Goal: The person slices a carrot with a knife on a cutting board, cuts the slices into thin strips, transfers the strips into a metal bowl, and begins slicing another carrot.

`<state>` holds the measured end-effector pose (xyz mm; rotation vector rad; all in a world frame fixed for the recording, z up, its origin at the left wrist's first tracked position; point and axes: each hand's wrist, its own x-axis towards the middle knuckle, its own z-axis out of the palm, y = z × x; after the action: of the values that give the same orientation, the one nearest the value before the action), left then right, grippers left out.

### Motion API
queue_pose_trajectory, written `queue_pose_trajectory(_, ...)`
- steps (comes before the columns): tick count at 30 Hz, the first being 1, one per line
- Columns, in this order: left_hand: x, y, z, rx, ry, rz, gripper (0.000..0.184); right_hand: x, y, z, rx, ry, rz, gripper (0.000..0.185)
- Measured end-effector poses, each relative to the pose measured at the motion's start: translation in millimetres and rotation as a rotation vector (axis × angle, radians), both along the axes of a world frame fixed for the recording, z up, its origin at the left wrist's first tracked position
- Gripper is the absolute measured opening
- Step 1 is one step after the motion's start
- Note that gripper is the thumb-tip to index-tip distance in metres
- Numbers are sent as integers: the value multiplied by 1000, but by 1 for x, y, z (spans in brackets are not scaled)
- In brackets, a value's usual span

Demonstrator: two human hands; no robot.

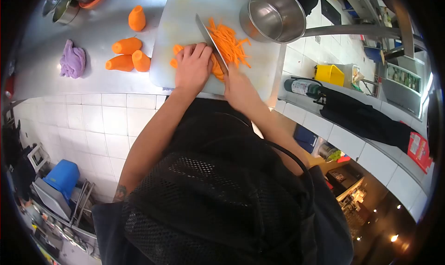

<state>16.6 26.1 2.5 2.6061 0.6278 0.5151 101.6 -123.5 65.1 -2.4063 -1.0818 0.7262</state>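
Observation:
On a white cutting board [264,75], my right hand [238,86] is closed round the handle of a long knife [211,40]. The blade points up and to the left. My left hand [193,66] presses down just left of the blade with its fingers curled over carrot pieces [217,70], partly hidden beneath it. Thin carrot strips [228,41] lie in a heap to the right of the blade. More orange pieces show at the left of my left hand. Several peeled carrots [126,46] rest on the metal counter beside the board.
A steel pot [273,15] stands at the board's upper right. A purple cloth [73,60] lies at the counter's left, below small pots [66,11]. Farther right are a green bottle [302,86] and a yellow container [330,75].

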Motion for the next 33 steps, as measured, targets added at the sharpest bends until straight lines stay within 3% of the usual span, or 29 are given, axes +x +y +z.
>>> queue_pose_trajectory(3,7,1,0,2,-60,11,27,21,15,36,43,-18,68,21)
queue_pose_trajectory(5,1,-2,-3,7,-61,15,26,9,3,86,-161,142,41,21)
queue_pose_trajectory(9,-3,-3,-1,-14,-43,8,26,-12,-8,40,-145,119,10,23)
queue_pose_trajectory(11,0,-2,0,-12,-10,9,25,0,8,-4,68,34,26,26)
queue_pose_trajectory(15,1,-1,-3,-7,-53,5,27,16,12,41,66,65,57,25)
queue_pose_trajectory(17,0,-2,-2,-41,-69,17,27,6,-4,81,-144,211,11,24)
queue_pose_trajectory(20,-1,-1,-1,-28,-58,8,26,-12,-8,27,-83,75,-6,26)
queue_pose_trajectory(23,0,0,-1,-26,-1,2,25,2,24,9,-13,110,-27,26)
queue_pose_trajectory(27,0,-1,-5,-40,-45,8,24,17,15,46,50,54,74,25)
queue_pose_trajectory(29,0,-2,-4,-23,-55,23,24,1,-1,75,-104,174,4,24)
queue_pose_trajectory(32,-1,-2,-1,-62,-22,23,24,-15,1,-6,60,37,-9,24)
queue_pose_trajectory(33,0,-1,0,-54,-26,20,24,-9,10,-9,68,33,-11,24)
